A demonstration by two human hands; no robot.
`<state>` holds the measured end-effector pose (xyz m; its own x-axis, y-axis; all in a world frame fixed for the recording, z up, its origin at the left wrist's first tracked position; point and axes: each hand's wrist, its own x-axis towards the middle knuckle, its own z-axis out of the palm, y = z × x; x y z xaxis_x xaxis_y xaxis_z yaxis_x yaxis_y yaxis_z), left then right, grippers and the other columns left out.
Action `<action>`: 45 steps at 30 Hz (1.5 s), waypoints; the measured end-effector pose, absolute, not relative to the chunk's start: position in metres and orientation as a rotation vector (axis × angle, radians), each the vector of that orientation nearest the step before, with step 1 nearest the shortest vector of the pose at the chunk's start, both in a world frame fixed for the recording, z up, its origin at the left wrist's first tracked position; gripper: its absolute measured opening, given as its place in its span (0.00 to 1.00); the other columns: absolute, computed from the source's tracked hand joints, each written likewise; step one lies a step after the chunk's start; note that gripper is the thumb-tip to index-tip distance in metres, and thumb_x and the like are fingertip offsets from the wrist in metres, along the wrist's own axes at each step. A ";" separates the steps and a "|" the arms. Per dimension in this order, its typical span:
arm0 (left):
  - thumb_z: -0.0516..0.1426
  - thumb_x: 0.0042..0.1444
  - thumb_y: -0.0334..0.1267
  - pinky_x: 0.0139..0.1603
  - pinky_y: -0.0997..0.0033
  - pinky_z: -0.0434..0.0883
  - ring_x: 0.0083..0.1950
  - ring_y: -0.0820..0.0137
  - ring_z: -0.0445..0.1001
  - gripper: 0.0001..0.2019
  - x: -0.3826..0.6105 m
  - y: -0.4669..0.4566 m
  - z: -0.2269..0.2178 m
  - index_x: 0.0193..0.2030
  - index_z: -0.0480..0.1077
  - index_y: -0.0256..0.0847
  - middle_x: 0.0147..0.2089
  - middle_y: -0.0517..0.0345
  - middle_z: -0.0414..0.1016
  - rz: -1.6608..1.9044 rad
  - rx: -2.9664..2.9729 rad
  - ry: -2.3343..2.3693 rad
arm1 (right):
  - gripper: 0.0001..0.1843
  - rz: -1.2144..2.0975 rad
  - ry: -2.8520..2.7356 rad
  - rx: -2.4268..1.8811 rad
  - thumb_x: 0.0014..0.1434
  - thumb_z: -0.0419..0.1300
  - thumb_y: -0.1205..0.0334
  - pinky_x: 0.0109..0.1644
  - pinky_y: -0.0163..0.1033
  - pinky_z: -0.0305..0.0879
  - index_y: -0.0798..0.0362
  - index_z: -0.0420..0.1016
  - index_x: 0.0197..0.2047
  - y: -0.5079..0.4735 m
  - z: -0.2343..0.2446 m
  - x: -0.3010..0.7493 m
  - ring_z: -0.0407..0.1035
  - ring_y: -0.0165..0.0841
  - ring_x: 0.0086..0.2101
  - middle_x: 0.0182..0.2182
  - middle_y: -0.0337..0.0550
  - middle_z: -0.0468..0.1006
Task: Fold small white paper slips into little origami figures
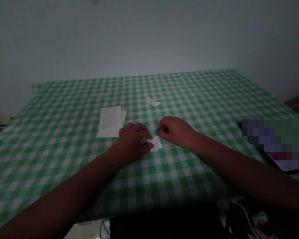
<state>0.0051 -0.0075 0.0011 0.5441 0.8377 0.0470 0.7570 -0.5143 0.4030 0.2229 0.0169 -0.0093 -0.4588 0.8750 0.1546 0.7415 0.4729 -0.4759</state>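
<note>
Green-checked cloth | left hand grip pins folded paper | right hand grip unclear

folded paper half under left hand, sheet print unreadable

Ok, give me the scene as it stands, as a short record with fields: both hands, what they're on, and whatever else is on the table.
surface: green-and-white checked tablecloth
left hand: thumb and fingers closed on the small folded paper
right hand: curled, fingertips at that paper's far edge; grip unclear
left of hands: printed sheets, stacked flat
beyond hands: paper scrap, apart from both hands
light: dim
</note>
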 end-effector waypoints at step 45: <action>0.54 0.64 0.31 0.50 0.63 0.72 0.47 0.67 0.72 0.07 -0.004 -0.001 0.006 0.47 0.71 0.41 0.44 0.54 0.73 0.682 2.483 0.811 | 0.05 0.547 -2.308 -1.244 0.56 0.53 0.69 0.36 0.37 0.55 0.51 0.61 0.30 0.008 -0.001 0.223 0.60 0.30 0.31 0.29 0.38 0.66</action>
<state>-0.0040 -0.0010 0.0065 0.7067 0.6341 0.3139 0.4178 -0.7321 0.5381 0.2234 0.0076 -0.0009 -0.4860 0.8494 0.2055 0.6669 0.5125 -0.5409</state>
